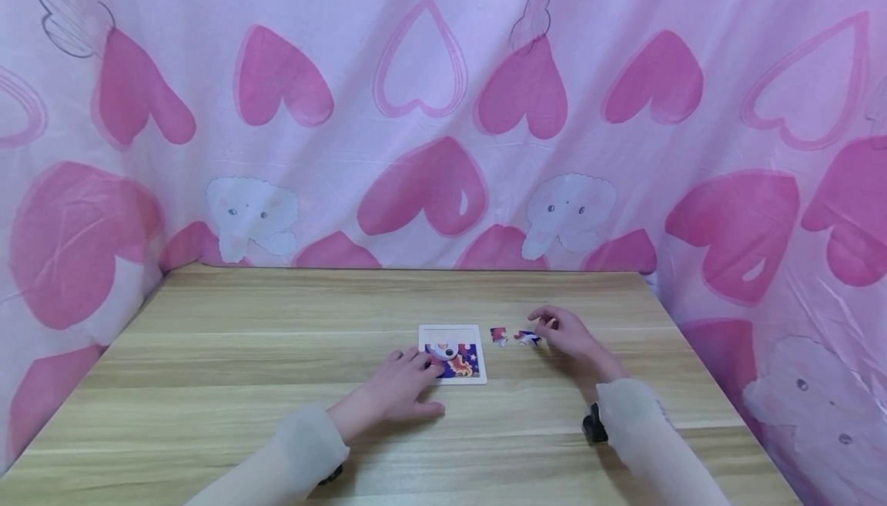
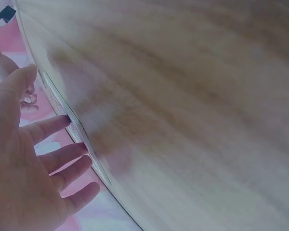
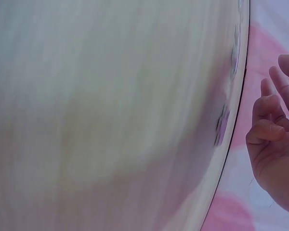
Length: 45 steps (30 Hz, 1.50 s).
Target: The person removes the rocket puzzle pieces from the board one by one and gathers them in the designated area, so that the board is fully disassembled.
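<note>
A small square jigsaw puzzle with a white frame (image 1: 483, 371) lies on the table. Colourful pieces in purple, orange and white fill its lower part, while the upper part shows a pale backing. My left hand (image 1: 402, 389) rests with extended, spread fingers on the frame's left side, covering that edge. Right of the frame lie a red-and-white puzzle piece (image 1: 499, 336) and, farther right, dark purple-and-white piecework (image 1: 529, 338); whether that is one piece or more I cannot tell. My right hand (image 1: 567, 334) hovers just beside it, fingers loosely bent around nothing visible.
The wood-grain table (image 1: 242, 383) spreads out on both sides of the puzzle. A pink curtain with hearts (image 1: 423, 190) hangs behind its far edge and along both sides. Dark wrist straps (image 1: 594, 423) sit under the sleeves.
</note>
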Tool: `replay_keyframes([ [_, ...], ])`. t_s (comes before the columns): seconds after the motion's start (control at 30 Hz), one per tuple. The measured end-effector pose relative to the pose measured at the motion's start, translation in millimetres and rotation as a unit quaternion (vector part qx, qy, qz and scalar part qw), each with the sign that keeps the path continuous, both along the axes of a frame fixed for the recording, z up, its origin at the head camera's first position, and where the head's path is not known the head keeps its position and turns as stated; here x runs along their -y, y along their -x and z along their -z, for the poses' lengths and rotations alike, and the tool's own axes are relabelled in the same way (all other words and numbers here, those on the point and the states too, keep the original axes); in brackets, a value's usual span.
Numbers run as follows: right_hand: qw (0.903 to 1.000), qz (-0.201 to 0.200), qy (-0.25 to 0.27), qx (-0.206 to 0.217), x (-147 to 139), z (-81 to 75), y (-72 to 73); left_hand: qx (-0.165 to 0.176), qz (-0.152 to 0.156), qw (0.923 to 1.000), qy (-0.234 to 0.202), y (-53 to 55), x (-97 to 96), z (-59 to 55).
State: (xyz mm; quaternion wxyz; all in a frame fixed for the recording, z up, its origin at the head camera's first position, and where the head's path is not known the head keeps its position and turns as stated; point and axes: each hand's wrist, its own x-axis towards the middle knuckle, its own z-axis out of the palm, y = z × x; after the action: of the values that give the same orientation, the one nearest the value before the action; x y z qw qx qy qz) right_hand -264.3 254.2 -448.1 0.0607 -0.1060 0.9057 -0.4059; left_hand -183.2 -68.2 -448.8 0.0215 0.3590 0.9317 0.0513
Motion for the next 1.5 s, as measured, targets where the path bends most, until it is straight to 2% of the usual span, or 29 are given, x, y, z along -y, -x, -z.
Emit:
replay_keyframes([
  [0.13,0.9999,-0.015,-0.007,-0.003,14,-0.6,-1.0,0.002,-0.003,0.9999,0.014,-2.7,1.6,2.2],
  [0.37,0.9953,-0.093,0.010,-0.026,40,-1.2,-3.3,0.005,-0.008,0.9995,0.029,-7.9,2.4,3.5],
  [0.5,0.9920,-0.123,0.004,-0.030,56,-1.4,-4.5,0.003,-0.012,0.9994,0.031,-8.9,2.6,3.6],
  [0.97,0.9834,-0.176,-0.035,-0.026,108,1.0,0.4,0.015,-0.020,0.9995,0.020,-8.5,3.1,3.9],
  [1.27,0.9815,-0.184,-0.047,-0.025,122,6.8,4.5,0.039,-0.037,0.9986,0.001,-8.9,3.2,4.6],
  [1.5,0.9768,-0.204,-0.056,-0.031,131,7.9,8.2,0.046,-0.045,0.9978,0.014,-8.0,2.2,5.1],
])
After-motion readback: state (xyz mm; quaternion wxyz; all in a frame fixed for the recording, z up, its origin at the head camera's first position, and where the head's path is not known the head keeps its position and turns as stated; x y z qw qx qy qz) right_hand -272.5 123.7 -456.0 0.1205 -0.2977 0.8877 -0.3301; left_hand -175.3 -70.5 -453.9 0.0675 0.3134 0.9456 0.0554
